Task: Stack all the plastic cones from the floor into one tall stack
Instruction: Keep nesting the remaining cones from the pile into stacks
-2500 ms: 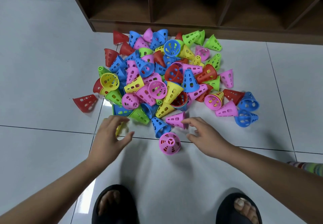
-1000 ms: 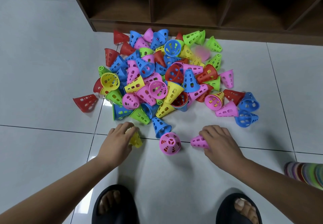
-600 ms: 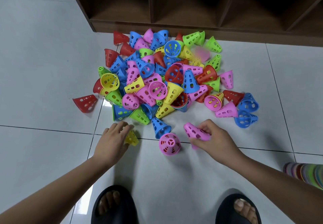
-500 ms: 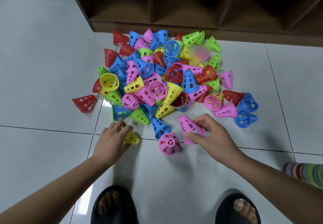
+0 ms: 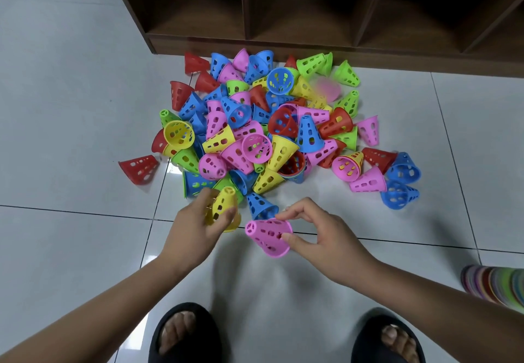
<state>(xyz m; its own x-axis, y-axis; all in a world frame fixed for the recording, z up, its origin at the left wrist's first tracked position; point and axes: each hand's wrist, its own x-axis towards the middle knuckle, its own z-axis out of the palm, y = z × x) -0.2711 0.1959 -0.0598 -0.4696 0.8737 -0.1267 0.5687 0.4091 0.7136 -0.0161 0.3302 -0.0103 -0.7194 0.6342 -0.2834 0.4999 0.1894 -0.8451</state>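
Left hand [image 5: 192,232]: fingers curled round 1 yellow cone [image 5: 224,209], just in front of the pile of cones [image 5: 269,135]. Right hand [image 5: 320,235] pinches 1 pink cone [image 5: 269,236] at its wide rim, tip pointing left. The pile lies loose on the floor [image 5: 71,249] — no upright stack evident. Judgement — task barely begun, nearly all cones left.
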